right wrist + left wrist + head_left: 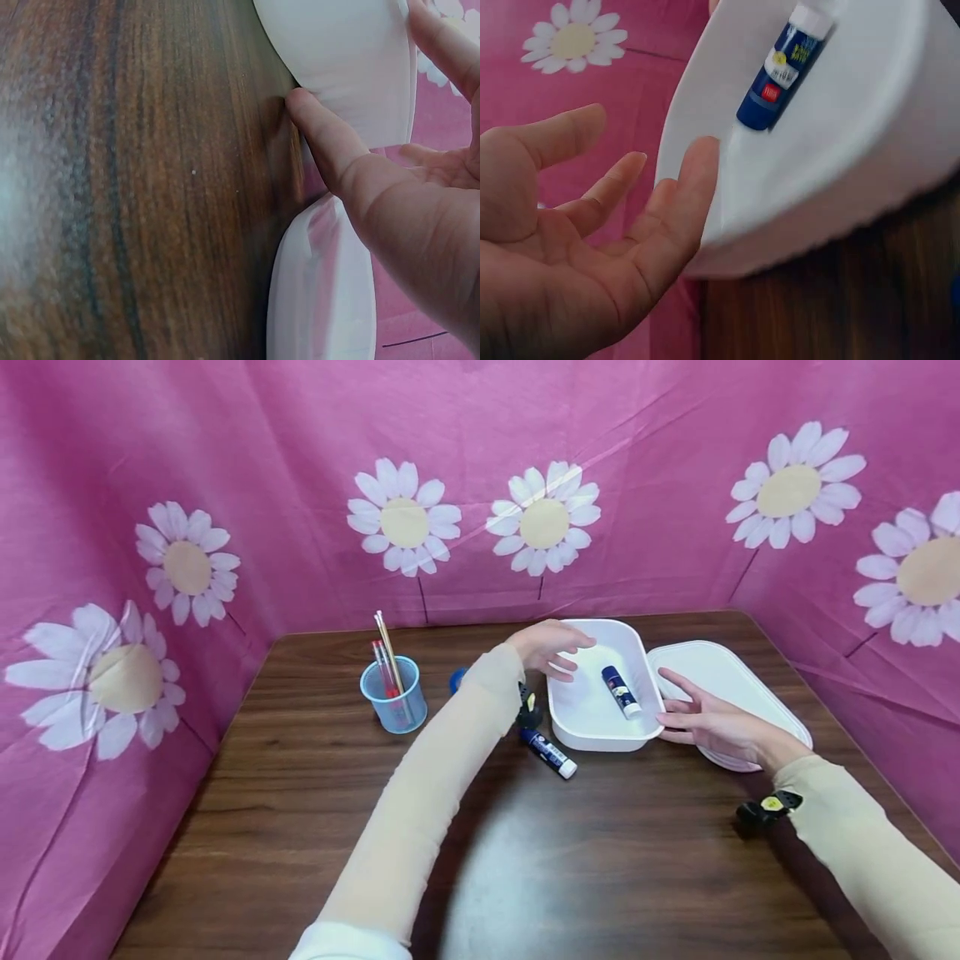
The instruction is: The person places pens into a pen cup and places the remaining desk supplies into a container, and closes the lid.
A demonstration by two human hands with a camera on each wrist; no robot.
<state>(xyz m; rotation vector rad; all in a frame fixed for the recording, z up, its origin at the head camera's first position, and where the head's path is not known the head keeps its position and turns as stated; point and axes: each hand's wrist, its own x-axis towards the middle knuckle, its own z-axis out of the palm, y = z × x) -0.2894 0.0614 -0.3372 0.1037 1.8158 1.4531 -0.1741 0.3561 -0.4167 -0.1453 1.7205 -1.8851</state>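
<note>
The left hand point(553, 647) and right hand point(712, 722) were bare to the wrist. A pale cream left sleeve point(427, 793) covered the forearm, its cloth softly wrinkled and its lower edge finely rippled; a white garment point(348, 943) showed at its elbow end. The right sleeve point(870, 835) was the same cream. Each wrist wore a small black camera point(768, 810) with a yellow patch, its dark marking seemingly too small to read.
</note>
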